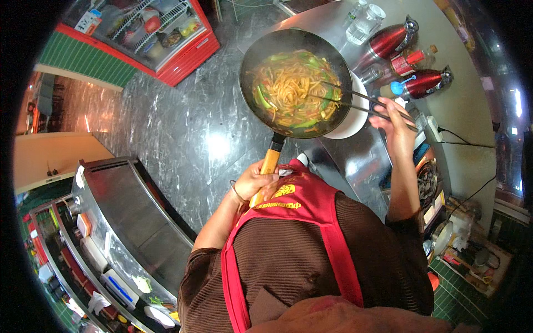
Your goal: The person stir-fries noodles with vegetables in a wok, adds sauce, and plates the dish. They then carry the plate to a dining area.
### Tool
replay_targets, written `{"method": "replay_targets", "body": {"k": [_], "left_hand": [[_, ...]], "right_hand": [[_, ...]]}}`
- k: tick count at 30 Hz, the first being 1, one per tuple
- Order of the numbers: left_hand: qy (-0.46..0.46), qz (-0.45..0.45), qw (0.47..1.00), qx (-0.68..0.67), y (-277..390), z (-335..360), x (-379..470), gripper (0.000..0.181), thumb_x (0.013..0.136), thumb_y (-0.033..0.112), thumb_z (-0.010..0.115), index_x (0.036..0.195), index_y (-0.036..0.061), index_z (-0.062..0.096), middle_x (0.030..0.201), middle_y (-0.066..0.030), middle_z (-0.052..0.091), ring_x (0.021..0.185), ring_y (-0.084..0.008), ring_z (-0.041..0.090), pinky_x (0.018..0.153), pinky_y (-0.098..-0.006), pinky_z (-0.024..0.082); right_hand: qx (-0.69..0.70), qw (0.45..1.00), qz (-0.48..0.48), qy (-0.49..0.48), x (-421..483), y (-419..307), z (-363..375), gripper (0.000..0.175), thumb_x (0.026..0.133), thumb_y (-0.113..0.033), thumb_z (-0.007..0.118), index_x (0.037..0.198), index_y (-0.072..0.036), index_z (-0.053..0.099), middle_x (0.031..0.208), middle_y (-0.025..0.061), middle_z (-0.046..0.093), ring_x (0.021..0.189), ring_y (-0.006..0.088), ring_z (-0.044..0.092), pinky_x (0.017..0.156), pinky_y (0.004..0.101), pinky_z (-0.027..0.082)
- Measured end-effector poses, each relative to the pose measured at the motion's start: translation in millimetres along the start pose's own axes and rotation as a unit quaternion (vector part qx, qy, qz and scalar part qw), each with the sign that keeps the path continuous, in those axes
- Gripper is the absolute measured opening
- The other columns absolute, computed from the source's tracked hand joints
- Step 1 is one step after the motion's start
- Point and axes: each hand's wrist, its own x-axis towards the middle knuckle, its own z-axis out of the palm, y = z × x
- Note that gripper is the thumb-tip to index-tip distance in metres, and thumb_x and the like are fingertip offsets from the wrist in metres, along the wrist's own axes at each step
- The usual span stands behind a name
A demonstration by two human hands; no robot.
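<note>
My left hand (259,182) is closed around the wooden handle of a dark wok (296,83). Noodles in sauce with green vegetables (297,89) lie in the wok, and a little steam rises. In my right hand (393,125) is a pair of long dark chopsticks (366,104), their tips spread apart among the noodles. A white plate or bowl (354,118) shows partly from under the wok's right side; the wok hides the rest of it.
Two red vacuum jugs (388,40), a glass jar (365,25) and bottles stand on the steel counter (354,158) at right. A red-framed display fridge (187,54) is at upper left. A counter (137,208) with shelves of containers lies lower left. A gas burner (427,177) is at right.
</note>
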Motion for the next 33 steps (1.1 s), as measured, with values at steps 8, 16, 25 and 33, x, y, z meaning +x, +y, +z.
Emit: {"method": "replay_targets", "body": {"k": [8,16,25,33], "left_hand": [[0.042,-0.011,0.996,0.073,11.0,5.0,5.5,0.018,0.091,0.008,0.062,0.097,0.006,0.046,0.063,-0.0021,0.048,0.044,-0.0109,0.044,0.042,-0.0266,0.038],[0.085,-0.039,0.986,0.138,12.6,14.0,13.7,0.017,0.09,0.007,0.063,0.101,0.0046,0.051,0.067,-0.0001,0.051,0.048,-0.0076,0.046,0.045,-0.0221,0.037],[0.079,-0.049,0.993,0.078,11.3,3.5,15.0,0.02,0.09,0.007,0.064,0.103,0.0047,0.05,0.067,-0.001,0.051,0.047,-0.0077,0.045,0.043,-0.022,0.036],[0.064,-0.024,0.998,0.011,9.5,-1.9,21.7,0.018,0.088,0.006,0.064,0.096,0.0055,0.049,0.063,-0.0008,0.044,0.044,-0.0093,0.039,0.041,-0.0249,0.033]], "right_hand": [[0.131,0.989,0.068,0.01,30.8,90.7,8.3,0.042,0.098,-0.034,0.057,0.122,0.001,0.057,0.105,0.016,0.064,0.067,0.0243,0.066,0.057,0.0289,0.052],[0.246,0.964,0.086,0.047,74.2,113.7,58.6,0.039,0.096,-0.036,0.059,0.099,0.003,0.06,0.085,0.0135,0.063,0.067,0.0281,0.068,0.059,0.0322,0.055],[0.292,0.947,0.125,0.042,87.4,103.6,44.1,0.04,0.097,-0.036,0.056,0.1,0.004,0.058,0.083,0.0148,0.063,0.066,0.0274,0.066,0.056,0.0305,0.052],[0.327,0.938,0.09,0.071,83.3,57.5,30.3,0.04,0.096,-0.036,0.06,0.097,0.004,0.061,0.082,0.0114,0.063,0.065,0.025,0.063,0.06,0.0316,0.052]]}}
